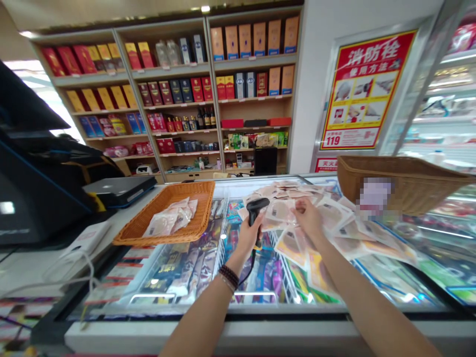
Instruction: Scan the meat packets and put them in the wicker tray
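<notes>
My left hand (pixel 247 235) is shut around the grip of a black handheld barcode scanner (pixel 256 206), whose coiled cable hangs down below my wrist. The scanner's head points at a flat, clear plastic packet of pale sliced food (pixel 279 210), held up by my right hand (pixel 308 218). Several similar labelled packets (pixel 334 218) lie in a loose spread across the glass lid of a chest freezer (pixel 208 308), under and to the right of my hands. A beaded bracelet (pixel 228 276) circles my left wrist.
A woven orange basket (pixel 163 213) holding several packets stands at the freezer's left end. A brown wicker basket (pixel 401 186) sits at the right. A black cash-register screen (pixel 26 173) and a laptop (pixel 122 191) are on the left counter. Shelves of boxed liquor (pixel 167 94) fill the back wall.
</notes>
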A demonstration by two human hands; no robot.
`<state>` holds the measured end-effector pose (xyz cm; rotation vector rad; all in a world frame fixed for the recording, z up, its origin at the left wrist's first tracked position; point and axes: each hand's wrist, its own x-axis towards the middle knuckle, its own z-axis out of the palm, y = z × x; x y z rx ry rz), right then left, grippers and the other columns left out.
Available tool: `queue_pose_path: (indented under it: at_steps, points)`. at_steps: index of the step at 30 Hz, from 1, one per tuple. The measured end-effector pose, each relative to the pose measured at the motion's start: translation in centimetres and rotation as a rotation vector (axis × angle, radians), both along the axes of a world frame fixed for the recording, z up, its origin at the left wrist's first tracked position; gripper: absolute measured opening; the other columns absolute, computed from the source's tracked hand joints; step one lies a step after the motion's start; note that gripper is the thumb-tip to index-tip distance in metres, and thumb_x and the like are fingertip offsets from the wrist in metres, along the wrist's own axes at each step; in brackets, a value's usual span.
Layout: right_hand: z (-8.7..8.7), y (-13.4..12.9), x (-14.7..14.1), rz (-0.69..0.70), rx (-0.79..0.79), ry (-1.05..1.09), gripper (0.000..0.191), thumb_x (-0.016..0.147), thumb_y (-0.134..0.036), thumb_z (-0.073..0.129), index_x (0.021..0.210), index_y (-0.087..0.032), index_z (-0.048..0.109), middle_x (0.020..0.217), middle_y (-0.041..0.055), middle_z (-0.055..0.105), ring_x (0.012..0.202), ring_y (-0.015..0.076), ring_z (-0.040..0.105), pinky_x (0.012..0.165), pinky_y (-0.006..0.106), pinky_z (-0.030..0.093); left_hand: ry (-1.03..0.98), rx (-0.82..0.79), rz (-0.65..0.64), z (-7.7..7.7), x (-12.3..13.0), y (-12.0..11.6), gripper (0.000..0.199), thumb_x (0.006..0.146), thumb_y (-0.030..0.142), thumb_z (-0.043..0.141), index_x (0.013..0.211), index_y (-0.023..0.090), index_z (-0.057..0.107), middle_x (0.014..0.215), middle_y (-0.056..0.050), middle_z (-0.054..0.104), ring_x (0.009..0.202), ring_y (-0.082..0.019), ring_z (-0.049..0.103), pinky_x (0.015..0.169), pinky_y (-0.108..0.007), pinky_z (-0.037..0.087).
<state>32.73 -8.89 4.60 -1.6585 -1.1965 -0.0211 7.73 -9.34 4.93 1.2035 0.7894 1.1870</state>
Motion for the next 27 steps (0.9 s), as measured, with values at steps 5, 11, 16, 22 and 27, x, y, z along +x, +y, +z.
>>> queue_pose_path:
  at_steps: [5, 11, 16, 22, 27]
  points:
    - [0.1, -0.2, 0.2, -0.043, 0.180, 0.140, 0.051, 0.083, -0.046, 0.068, 0.126, -0.020, 0.071, 0.097, 0.0096, 0.082, 0.074, 0.0256, 0.070, 0.074, 0.039, 0.054, 0.008, -0.004, -0.007, 0.1, -0.1, -0.4, 0.070, 0.069, 0.084, 0.087, 0.084, 0.023, 0.055, 0.061, 0.007, 0.053, 0.044, -0.008, 0.047, 0.042, -0.023, 0.036]
    - [-0.2, -0.1, 0.9, -0.027, 0.175, 0.325, 0.041, 0.079, -0.060, 0.071, 0.094, -0.023, 0.072, 0.077, 0.0065, 0.074, 0.062, 0.0253, 0.066, 0.065, 0.040, 0.054, 0.000, 0.016, -0.016, 0.6, 0.0, -0.9, 0.070, 0.068, 0.083, 0.088, 0.085, 0.023, 0.056, 0.062, 0.007, 0.053, 0.044, -0.008, 0.048, 0.042, -0.023, 0.036]
    - [-0.3, -0.3, 0.2, 0.039, 0.233, 0.401, 0.047, 0.079, -0.071, 0.072, 0.090, -0.025, 0.066, 0.070, -0.0003, 0.066, 0.054, 0.0197, 0.059, 0.056, 0.035, 0.049, -0.020, 0.007, -0.044, 0.8, 0.1, -1.0, 0.067, 0.068, 0.079, 0.089, 0.088, 0.022, 0.058, 0.062, 0.008, 0.053, 0.043, -0.007, 0.046, 0.042, -0.022, 0.034]
    - [-0.3, -0.6, -0.5, 0.047, 0.271, 0.493, 0.053, 0.073, -0.077, 0.075, 0.085, -0.027, 0.059, 0.064, -0.0042, 0.060, 0.055, 0.0196, 0.061, 0.054, 0.032, 0.048, -0.041, 0.000, -0.110, 1.0, 0.1, -1.0, 0.071, 0.066, 0.080, 0.091, 0.092, 0.021, 0.060, 0.063, 0.008, 0.053, 0.043, -0.007, 0.047, 0.043, -0.023, 0.035]
    - [-0.4, -0.4, 0.0, 0.058, 0.287, 0.571, 0.051, 0.069, -0.071, 0.081, 0.085, -0.027, 0.061, 0.063, -0.0029, 0.063, 0.056, 0.0204, 0.062, 0.055, 0.033, 0.050, -0.035, 0.018, -0.170, 1.0, 0.4, -1.1, 0.072, 0.067, 0.081, 0.089, 0.094, 0.022, 0.059, 0.062, 0.009, 0.053, 0.042, -0.007, 0.045, 0.043, -0.023, 0.035]
